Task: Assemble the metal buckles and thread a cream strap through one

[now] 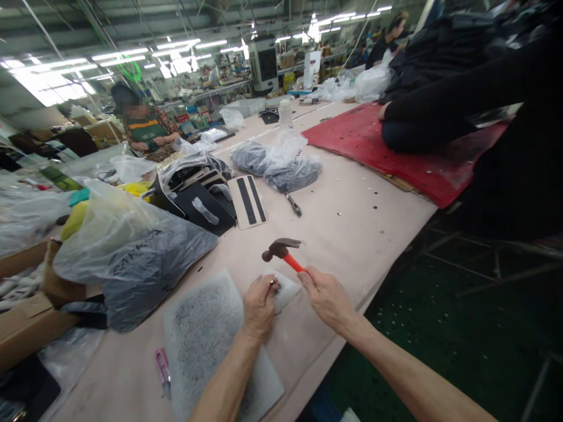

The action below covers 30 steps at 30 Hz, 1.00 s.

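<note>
My right hand [329, 298] is closed on the orange handle of a claw hammer [281, 249], whose dark head hangs above the table just beyond my left hand. My left hand [259, 306] is pinched round a small metal piece [273, 282], mostly hidden by the fingers, over a small white block [285, 291]. Under my left forearm lies a larger whitish board [206, 319] with a worn, speckled grey surface. Pink-handled snips [162, 370] rest at its left edge.
Plastic bags of dark pieces [149, 258] and a cardboard box [37, 316] crowd the left. Ahead are a striped panel [247, 202], a dark tool [293, 205] and more bags [292, 167]. A person in black leans over a red sheet [347, 132] at the right; others sit farther back.
</note>
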Motion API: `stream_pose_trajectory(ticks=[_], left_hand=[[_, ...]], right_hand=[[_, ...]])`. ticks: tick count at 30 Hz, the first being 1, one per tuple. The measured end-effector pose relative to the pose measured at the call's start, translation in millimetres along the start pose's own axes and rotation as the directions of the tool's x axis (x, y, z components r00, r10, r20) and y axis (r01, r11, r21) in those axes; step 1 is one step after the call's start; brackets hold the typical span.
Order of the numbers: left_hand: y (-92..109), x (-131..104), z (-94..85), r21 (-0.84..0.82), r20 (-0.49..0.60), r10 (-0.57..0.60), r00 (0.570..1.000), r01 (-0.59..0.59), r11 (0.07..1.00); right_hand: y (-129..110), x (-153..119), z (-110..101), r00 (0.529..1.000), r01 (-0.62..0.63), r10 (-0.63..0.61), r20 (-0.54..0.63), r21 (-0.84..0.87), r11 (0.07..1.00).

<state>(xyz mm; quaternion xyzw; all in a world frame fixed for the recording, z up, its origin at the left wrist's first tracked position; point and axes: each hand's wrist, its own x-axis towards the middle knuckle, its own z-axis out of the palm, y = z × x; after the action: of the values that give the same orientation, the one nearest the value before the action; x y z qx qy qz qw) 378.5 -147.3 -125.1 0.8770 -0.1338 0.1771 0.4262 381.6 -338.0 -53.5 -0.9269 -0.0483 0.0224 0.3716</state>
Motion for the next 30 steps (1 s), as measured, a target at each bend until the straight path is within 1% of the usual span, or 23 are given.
stream_pose_trajectory(ticks=[2, 3, 5, 6, 8, 9, 10, 13, 14, 15, 16, 18, 20, 22, 25, 27, 30], left_hand=[[2, 0, -0.4, 0.005, -0.002, -0.007, 1.0, 0.007, 1.0], [2, 1, -0.3, 0.008, -0.007, -0.005, 1.0, 0.005, 1.0], [3, 1, 0.1, 0.021, -0.018, -0.005, 1.0, 0.006, 1.0], [3, 1, 0.3, 0.028, -0.021, -0.009, 1.0, 0.009, 1.0], [3, 2, 0.8, 0.036, -0.029, -0.014, 0.999, 0.015, 0.999], [3, 2, 1.0, 0.036, -0.03, -0.014, 0.999, 0.015, 0.999], [2, 2, 1.1, 0.032, -0.033, -0.009, 0.999, 0.01, 0.999], [2, 1, 1.2, 0.025, -0.046, 0.008, 0.999, -0.007, 1.0], [2, 1, 1.2, 0.028, -0.051, 0.009, 0.999, -0.007, 1.0], [2, 1, 1.1, 0.034, -0.054, 0.007, 0.999, -0.005, 0.999], [2, 1, 1.1, 0.039, -0.053, 0.004, 0.999, -0.002, 0.999], [2, 1, 0.8, 0.045, -0.048, 0.008, 0.999, -0.006, 0.999], [3, 1, 0.6, 0.049, -0.043, 0.02, 0.999, -0.018, 0.999], [3, 1, 0.7, 0.054, -0.044, 0.034, 0.998, -0.031, 0.998], [1, 1, 1.5, 0.061, -0.053, 0.039, 0.998, -0.036, 0.997], [0, 1, 2.4, 0.045, -0.064, 0.038, 0.997, -0.035, 0.998], [-4, 0, 3.4, -0.008, -0.087, 0.028, 0.996, -0.029, 1.0]], right_hand=[[-7, -10, -23, 0.99, 0.118, -0.121, -0.075, -0.034, 0.992], [-9, -14, -33, 0.979, 0.18, -0.186, -0.084, -0.073, 0.981], [-13, -20, -48, 0.957, 0.277, -0.289, -0.028, -0.211, 0.937], [-14, -21, -52, 0.95, 0.303, -0.31, 0.023, -0.293, 0.907], [-16, -23, -57, 0.945, 0.324, -0.305, 0.115, -0.415, 0.85], [-17, -22, -57, 0.945, 0.327, -0.302, 0.128, -0.437, 0.838], [-19, -22, -57, 0.945, 0.324, -0.308, 0.11, -0.428, 0.843], [-23, -22, -55, 0.936, 0.327, -0.35, -0.021, -0.31, 0.893], [-23, -23, -54, 0.934, 0.332, -0.356, -0.031, -0.298, 0.895], [-23, -23, -52, 0.934, 0.336, -0.356, -0.009, -0.314, 0.888], [-22, -23, -50, 0.936, 0.339, -0.349, 0.038, -0.351, 0.873], [-19, -24, -46, 0.945, 0.326, -0.309, 0.111, -0.43, 0.842], [-16, -26, -43, 0.953, 0.301, -0.289, 0.094, -0.425, 0.854], [-15, -26, -42, 0.952, 0.3, -0.296, 0.074, -0.399, 0.867], [-16, -24, -40, 0.956, 0.292, -0.262, 0.129, -0.42, 0.859], [-15, -19, -36, 0.974, 0.222, -0.188, 0.125, -0.37, 0.902], [-10, -5, -19, 0.997, 0.059, -0.05, 0.057, -0.176, 0.983]])
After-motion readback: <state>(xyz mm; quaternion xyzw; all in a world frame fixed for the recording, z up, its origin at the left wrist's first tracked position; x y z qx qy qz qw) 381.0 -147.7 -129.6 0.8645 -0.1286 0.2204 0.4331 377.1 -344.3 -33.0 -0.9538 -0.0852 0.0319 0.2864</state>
